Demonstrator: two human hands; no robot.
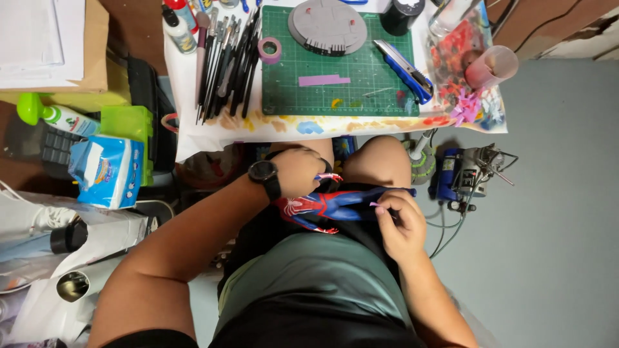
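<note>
Left hand [298,171] closed over figure [335,205] torso end; right hand [398,222] pinching leg end, small purple scrap at fingertips. Figure lying across lap, long axis left-right between hands, below mat [342,90] and table edge [213,138].

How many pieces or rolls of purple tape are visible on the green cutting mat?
2. A purple tape roll lies at the mat's left edge, beside the brushes. A flat purple tape strip lies near the middle of the green cutting mat. Others may be hidden.

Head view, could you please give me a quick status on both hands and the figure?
Left hand gripping red-and-blue figure at upper body. Right hand pinching its legs. Figure lies across lap, below the table. Nothing obstructing.
</note>
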